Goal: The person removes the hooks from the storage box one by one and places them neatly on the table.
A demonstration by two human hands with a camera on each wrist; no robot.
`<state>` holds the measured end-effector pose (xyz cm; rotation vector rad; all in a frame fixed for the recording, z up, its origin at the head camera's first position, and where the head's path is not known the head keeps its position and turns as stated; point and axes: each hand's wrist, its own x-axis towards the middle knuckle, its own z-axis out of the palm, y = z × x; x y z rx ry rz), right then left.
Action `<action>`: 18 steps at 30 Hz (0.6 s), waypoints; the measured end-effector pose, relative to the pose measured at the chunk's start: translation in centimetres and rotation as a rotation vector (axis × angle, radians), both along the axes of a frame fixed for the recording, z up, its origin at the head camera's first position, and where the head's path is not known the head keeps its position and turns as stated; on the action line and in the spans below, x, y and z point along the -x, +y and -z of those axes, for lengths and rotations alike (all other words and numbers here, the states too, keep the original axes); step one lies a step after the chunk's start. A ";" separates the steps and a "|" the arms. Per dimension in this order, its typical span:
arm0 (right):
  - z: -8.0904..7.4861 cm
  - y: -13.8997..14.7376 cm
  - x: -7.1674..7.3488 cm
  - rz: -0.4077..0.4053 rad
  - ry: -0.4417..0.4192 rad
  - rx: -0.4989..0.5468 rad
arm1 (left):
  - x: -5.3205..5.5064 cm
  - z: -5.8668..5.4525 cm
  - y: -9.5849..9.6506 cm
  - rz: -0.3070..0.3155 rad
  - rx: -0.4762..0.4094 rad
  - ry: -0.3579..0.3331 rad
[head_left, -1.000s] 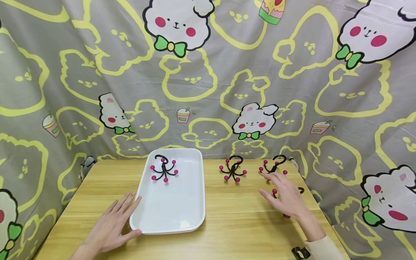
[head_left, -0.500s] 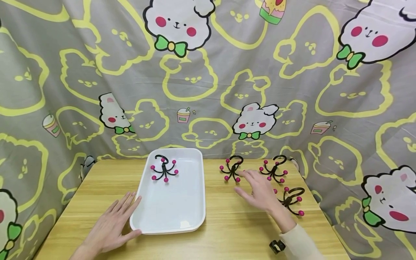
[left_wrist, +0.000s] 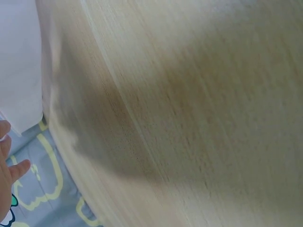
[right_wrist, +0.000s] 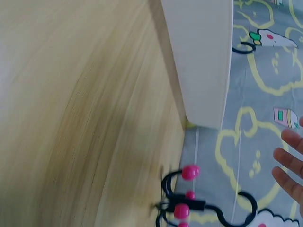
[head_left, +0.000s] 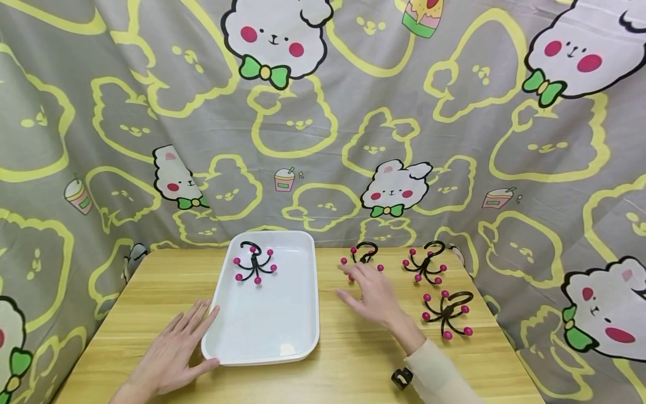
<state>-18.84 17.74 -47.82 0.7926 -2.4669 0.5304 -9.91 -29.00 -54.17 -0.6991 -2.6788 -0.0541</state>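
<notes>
A black claw hook (head_left: 254,262) with pink ball tips lies in the far part of the white tray (head_left: 267,331). At the tray's left edge, my left hand (head_left: 169,353) touches the rim, fingers straight. My right hand (head_left: 373,296), fingers extended, hovers over a second claw hook (head_left: 365,258) and partly covers it in the head view. The right wrist view shows this claw hook (right_wrist: 189,203) standing upright near the tray, apart from the fingers (right_wrist: 289,163). Nothing is held in either hand.
Two more claw hooks stand at the right of the wooden table (head_left: 353,365), one at the back (head_left: 425,264) and another in front of it (head_left: 447,312). A patterned curtain (head_left: 323,146) encloses the table behind and at both sides.
My right hand has moved left, from above the right-hand claw hooks to over the one nearer the tray. The left hand and tray have stayed in place.
</notes>
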 end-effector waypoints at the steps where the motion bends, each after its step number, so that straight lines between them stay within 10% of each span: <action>1: 0.0 -0.4 0.1 -0.001 -0.008 0.001 | 0.0 0.0 0.0 0.000 0.000 0.000; 18: -0.4 -7.7 2.3 -0.017 -0.159 -0.010 | 0.0 0.0 0.0 0.004 -0.012 0.000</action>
